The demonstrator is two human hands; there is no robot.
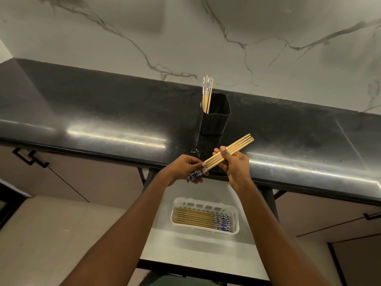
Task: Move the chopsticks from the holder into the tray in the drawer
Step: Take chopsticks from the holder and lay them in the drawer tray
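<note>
Four chopsticks (pixel 228 152) lie pinched between my left hand (pixel 185 169) and right hand (pixel 234 163), in front of the holder (pixel 215 118), above the tray (pixel 206 215).

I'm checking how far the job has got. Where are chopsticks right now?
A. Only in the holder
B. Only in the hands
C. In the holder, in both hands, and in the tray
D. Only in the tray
C: a few stand in the black holder, both hands grip a bundle, and a row lies in the white tray.
</note>
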